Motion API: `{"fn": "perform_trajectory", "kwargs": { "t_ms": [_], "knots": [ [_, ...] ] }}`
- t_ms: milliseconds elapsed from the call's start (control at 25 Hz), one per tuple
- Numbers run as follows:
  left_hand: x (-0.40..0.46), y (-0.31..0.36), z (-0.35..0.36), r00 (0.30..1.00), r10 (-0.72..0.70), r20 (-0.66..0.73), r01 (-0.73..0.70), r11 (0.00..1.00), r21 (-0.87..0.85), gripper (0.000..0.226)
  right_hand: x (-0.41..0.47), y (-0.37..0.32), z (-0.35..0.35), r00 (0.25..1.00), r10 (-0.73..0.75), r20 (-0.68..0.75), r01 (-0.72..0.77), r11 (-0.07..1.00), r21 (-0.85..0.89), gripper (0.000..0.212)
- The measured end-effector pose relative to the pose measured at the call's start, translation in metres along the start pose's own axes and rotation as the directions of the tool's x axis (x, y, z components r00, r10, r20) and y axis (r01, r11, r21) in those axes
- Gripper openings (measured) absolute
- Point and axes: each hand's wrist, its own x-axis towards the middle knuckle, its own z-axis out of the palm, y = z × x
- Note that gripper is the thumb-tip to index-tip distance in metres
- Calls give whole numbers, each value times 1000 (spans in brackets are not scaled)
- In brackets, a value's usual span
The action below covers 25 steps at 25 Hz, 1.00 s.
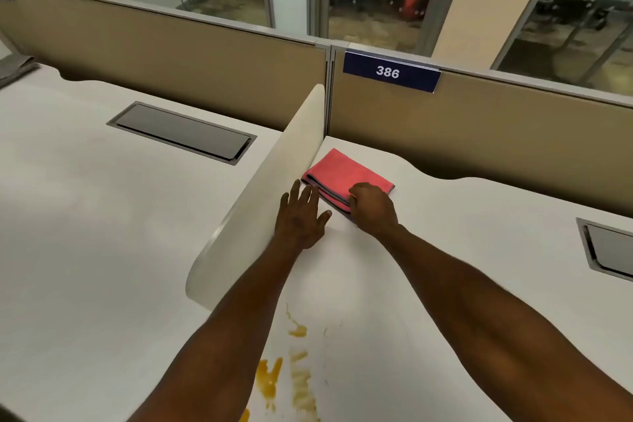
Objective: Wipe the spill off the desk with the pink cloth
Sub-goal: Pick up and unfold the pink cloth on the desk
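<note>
A folded pink cloth (346,179) lies on the white desk (462,250), in the far left corner of it, just beside the white divider panel (260,202) that stands between this desk and the next one on the left. The right hand (371,205) is on the near edge of the cloth; its fingers are curled down over the folded layers, so it seems to pinch the edge, but I cannot tell how firm the grip is. The left hand (301,216) is open, with the fingers spread and stretched, and it is just beside the left near corner of the cloth, close to the divider. Whether it presses on the desk or stays a little above it, I cannot tell.

The spill (291,377) is on the near part of the desk, between the two forearms, well apart from the cloth. It is yellow-orange, with some thick spots and some thin smeared streaks.

Behind the desk stands a tan partition wall (513,127), and on its top edge there is a blue sign (390,72) with the number 386.
</note>
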Motion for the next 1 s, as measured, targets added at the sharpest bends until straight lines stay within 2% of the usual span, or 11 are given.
{"fn": "perform_trajectory", "kwargs": {
  "t_ms": [160, 360, 560, 640, 840, 1000],
  "knots": [
    [9, -5, 8, 1000, -9, 13, 9, 1000, 1, 73, 22, -4, 3, 998, 57, 39, -56, 998, -16, 30],
    [15, -10, 20, 1000, -2, 19, 2, 1000, -17, 69, 29, -4, 15, 990, 21, 137, -14, 998, -55, 24],
    [14, -6, 26, 994, -42, -102, 31, 994, -109, 53, 24, -4, 20, 995, 63, 80, -58, 996, -63, 23],
    [14, -3, 26, 985, -102, -136, 76, 979, -188, 47, 20, -4, 21, 994, 65, 88, -63, 997, -33, 27],
    [22, 5, 21, 963, -256, -86, 203, 896, -396, 45, 16, 0, 15, 984, 72, 162, -73, 997, 2, 29],
    [25, 13, 18, 931, -363, -33, 247, 696, -674, 33, 15, 5, 15, 987, 99, 128, -120, 978, 172, 28]
  ]
}}
